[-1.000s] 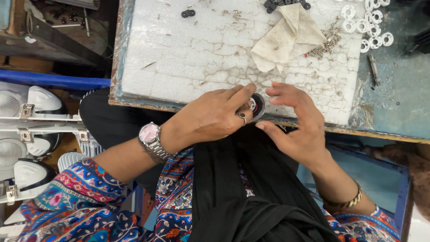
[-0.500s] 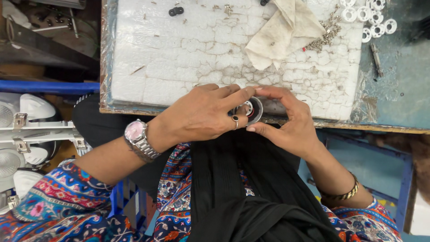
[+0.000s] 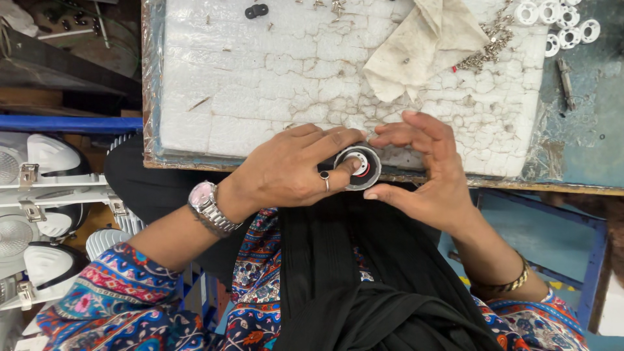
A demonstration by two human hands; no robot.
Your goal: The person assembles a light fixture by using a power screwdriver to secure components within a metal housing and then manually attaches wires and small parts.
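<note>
Crumpled stained cloth [image 3: 426, 49], white plastic rings [image 3: 559, 26], white foam board [image 3: 260, 84], perhaps lamp housings [image 3: 45, 156]

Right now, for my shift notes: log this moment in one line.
left hand: pressing round part | right hand: cupping it, fingers spread | place: cracked white foam pad edge | nearby: stained cloth
</note>
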